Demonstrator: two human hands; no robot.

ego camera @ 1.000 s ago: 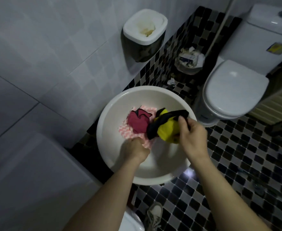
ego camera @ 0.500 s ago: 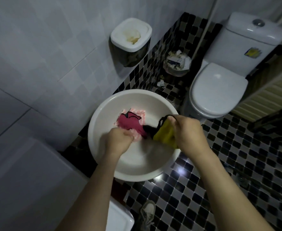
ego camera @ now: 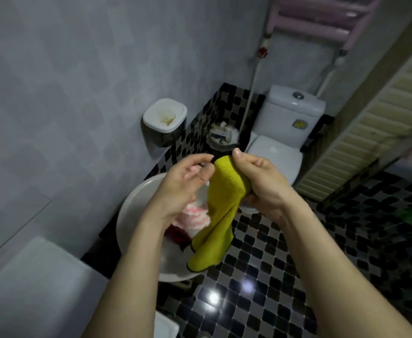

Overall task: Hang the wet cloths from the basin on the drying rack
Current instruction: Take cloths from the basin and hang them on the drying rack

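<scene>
A yellow cloth with a dark edge hangs above the white basin, lifted clear of it. My right hand grips its top edge, thumb up. My left hand pinches the same top edge at its dark corner, right beside the other hand. Inside the basin lie a pink-and-white cloth and a dark red cloth, partly hidden by my left forearm. A pink rack of bars is fixed high on the wall above the toilet.
A white toilet stands behind the basin, with a full waste bin beside it and a white wall-mounted box to the left. A louvred door is at right. The floor is black-and-white mosaic tile.
Both hands rose out of the basin with the yellow cloth. My left hand let go of the cloths in the basin and took the yellow cloth's top edge. The view tilted up.
</scene>
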